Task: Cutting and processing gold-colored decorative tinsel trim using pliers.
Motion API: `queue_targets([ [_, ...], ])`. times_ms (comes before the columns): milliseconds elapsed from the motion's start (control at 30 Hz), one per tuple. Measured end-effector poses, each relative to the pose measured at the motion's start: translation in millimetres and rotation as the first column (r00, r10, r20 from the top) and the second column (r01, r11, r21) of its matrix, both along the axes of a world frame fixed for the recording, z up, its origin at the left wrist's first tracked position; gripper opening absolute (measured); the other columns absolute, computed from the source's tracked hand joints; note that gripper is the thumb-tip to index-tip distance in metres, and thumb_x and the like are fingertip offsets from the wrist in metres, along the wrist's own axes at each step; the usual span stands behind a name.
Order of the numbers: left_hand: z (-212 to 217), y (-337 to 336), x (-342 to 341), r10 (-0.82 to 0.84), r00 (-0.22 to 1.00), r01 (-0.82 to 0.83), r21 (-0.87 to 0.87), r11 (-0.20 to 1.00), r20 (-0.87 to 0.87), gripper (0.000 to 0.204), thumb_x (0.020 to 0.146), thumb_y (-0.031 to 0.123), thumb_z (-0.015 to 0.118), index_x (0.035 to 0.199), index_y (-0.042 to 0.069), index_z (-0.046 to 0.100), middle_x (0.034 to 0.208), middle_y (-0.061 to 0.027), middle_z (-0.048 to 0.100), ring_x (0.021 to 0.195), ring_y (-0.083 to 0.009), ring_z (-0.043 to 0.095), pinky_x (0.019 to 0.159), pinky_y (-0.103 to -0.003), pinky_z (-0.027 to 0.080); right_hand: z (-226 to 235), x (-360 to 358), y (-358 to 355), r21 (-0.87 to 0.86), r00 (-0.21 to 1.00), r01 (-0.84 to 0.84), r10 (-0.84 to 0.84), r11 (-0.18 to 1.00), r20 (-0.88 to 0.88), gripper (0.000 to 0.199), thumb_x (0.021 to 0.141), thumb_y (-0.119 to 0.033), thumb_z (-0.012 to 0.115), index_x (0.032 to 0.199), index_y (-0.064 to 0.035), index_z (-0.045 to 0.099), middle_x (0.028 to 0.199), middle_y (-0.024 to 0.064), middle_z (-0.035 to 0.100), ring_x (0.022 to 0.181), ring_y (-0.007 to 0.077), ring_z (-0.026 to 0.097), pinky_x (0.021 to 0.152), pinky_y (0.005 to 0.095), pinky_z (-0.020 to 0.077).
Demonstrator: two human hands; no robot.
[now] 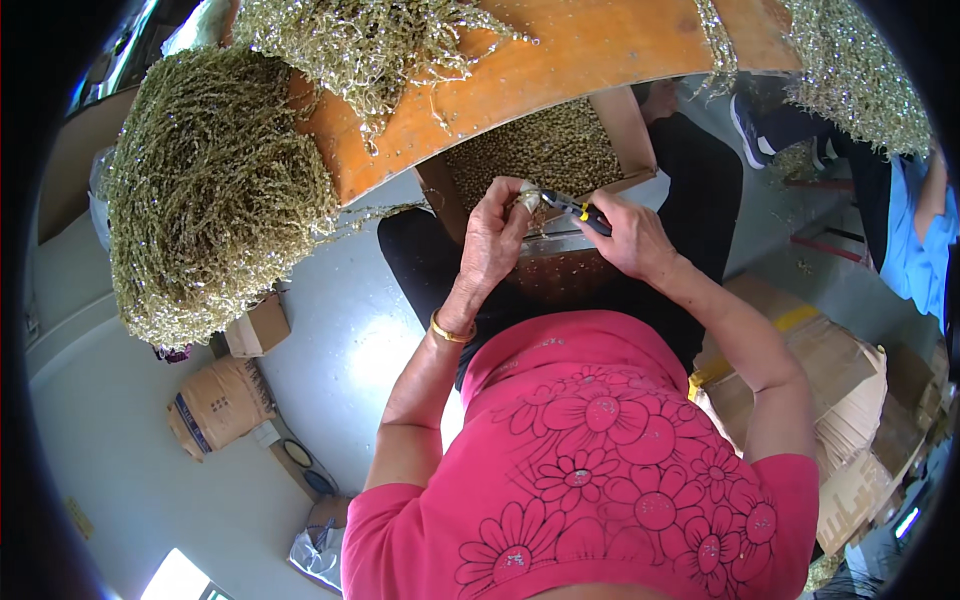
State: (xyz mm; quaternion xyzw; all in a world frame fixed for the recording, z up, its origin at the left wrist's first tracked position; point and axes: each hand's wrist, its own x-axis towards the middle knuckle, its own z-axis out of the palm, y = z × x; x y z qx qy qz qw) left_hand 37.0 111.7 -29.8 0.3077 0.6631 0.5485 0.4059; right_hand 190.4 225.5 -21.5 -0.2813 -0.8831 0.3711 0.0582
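My right hand (632, 238) is closed around a pair of pliers (580, 210) with black and yellow handles, their jaws pointing left. The jaws meet the fingertips of my left hand (492, 235), which are pinched together and wrapped in something whitish. From the big bundle at the left, a thin gold beaded strand (385, 211) runs toward my left hand. Its end seems to lie in the pinch, though the fingers hide most of it. Just beyond both hands, an open cardboard box (622, 130) holds a heap of small gold beads (540, 150).
A thick bundle of gold strands (215, 190) hangs over the orange tabletop (600, 50) edge at left. More strands lie on top (350, 50) and hang at far right (855, 75). Cardboard boxes (830, 380) stand right, a brown sack (222, 405) left. Another person in blue (915, 240) sits at right.
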Motion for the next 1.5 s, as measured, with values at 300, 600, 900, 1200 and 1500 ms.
queue_targets([
  [300, -3, 0, -4, 0.009, 0.939, -0.011, 0.005, 1.0, 0.344, 0.006, 0.085, 0.007, 0.051, 0.09, 0.003, 0.051, 0.065, 0.0052, 0.045, 0.054, -0.0009, 0.037, 0.047, -0.016, 0.031, -4, 1, 12, -0.017, 0.994, -0.108, 0.108, 0.994, -0.002, 0.02, 0.078, -0.022, 0.057, 0.083, -0.0038, 0.05, 0.07, 0.0171, 0.055, 0.068, 0.0389, 0.053, 0.057, 0.0434, 0.0424],
  [600, -3, 1, -3, 0.08, 0.871, -0.104, 0.023, 0.994, 0.486, 0.01, 0.083, 0.008, 0.056, 0.092, 0.005, 0.057, 0.066, 0.0042, 0.05, 0.054, -0.0024, 0.039, 0.047, -0.016, 0.031, 2, -22, -2, -0.479, 0.944, 0.16, -0.275, 0.863, -0.18, 0.024, 0.075, -0.02, 0.065, 0.09, -0.0064, 0.051, 0.073, -0.0011, 0.05, 0.064, 0.0053, 0.043, 0.06, 0.0218, 0.039],
  [900, 8, 0, -10, 0.083, 0.876, -0.096, 0.003, 0.995, 0.475, 0.012, 0.083, 0.007, 0.056, 0.094, 0.003, 0.056, 0.07, 0.0032, 0.052, 0.057, -0.0016, 0.04, 0.048, -0.016, 0.033, -6, -37, -11, -0.611, 0.857, 0.066, -0.359, 0.789, -0.37, 0.02, 0.074, -0.007, 0.063, 0.091, -0.0054, 0.051, 0.087, 0.0001, 0.054, 0.079, 0.0069, 0.05, 0.072, 0.0218, 0.0418],
  [1200, 27, 4, -13, -0.075, 0.993, 0.073, -0.019, 0.997, -0.093, 0.01, 0.082, 0.003, 0.053, 0.092, 0.002, 0.055, 0.076, 0.0018, 0.053, 0.065, -0.0032, 0.045, 0.056, -0.019, 0.039, 5, -41, -10, -0.61, 0.827, 0.091, -0.401, 0.787, -0.394, 0.015, 0.077, -0.005, 0.059, 0.09, -0.0054, 0.052, 0.078, -0.0022, 0.051, 0.065, 0.0038, 0.046, 0.058, 0.0192, 0.0392],
  [1500, 28, 3, -2, -0.032, 0.999, 0.031, -0.065, 0.997, -0.013, 0.01, 0.083, 0.009, 0.053, 0.089, 0.001, 0.054, 0.066, 0.0045, 0.048, 0.059, -0.0022, 0.04, 0.052, -0.018, 0.035, 1, -38, 3, -0.615, 0.851, -0.005, -0.319, 0.789, -0.417, 0.014, 0.076, -0.003, 0.059, 0.088, -0.0046, 0.051, 0.081, -0.001, 0.052, 0.071, 0.0056, 0.047, 0.065, 0.021, 0.0404],
])
